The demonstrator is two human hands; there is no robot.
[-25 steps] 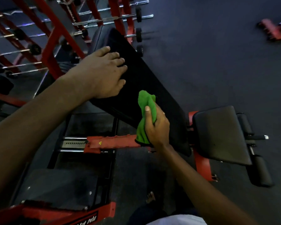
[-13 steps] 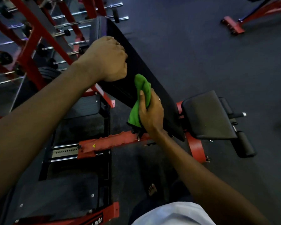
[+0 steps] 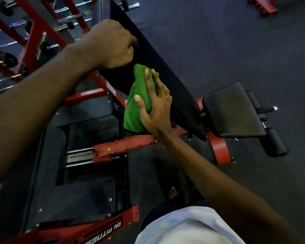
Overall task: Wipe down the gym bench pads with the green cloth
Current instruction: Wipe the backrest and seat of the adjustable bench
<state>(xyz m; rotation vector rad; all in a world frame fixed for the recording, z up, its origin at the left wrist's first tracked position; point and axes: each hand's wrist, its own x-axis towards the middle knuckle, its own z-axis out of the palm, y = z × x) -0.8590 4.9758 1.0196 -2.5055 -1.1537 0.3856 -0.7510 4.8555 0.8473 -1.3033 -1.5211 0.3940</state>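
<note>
Right hand: the right hand is laid over the green cloth, with the thumb on its near face and the fingers spread across its top. The bunched fabric is held and pressed at once.
Left hand: the left hand is curled at the upper near edge of the back pad. It appears to be gripped as a brace, though the fingertips are hidden behind the knuckles.
Cloth position: the cloth is pressed against the near side edge of the inclined back pad, about midway along. Its lower tail hangs just above the red frame.
Pads outstanding: the seat pad and the foot roller lie apart from both hands and are judged not yet reached.
Risk, coverage: only a narrow strip is met by a bunched cloth, so bands of the broad face could be missed unless it is opened out.
Risk, snagging: the hanging tail could be caught on the frame or its adjuster on a downward stroke.
Risk, surface: the ring could be dragged along the covering if the cloth slips from under the fingers.
Risk, footing: a bare foot is placed close to the steel base.
Markings: "RN FITNES", upside down and cut off at its end, is read on the frame label.
Warning sticker: a yellow warning triangle is noted; its symbol is too small to read.
</note>
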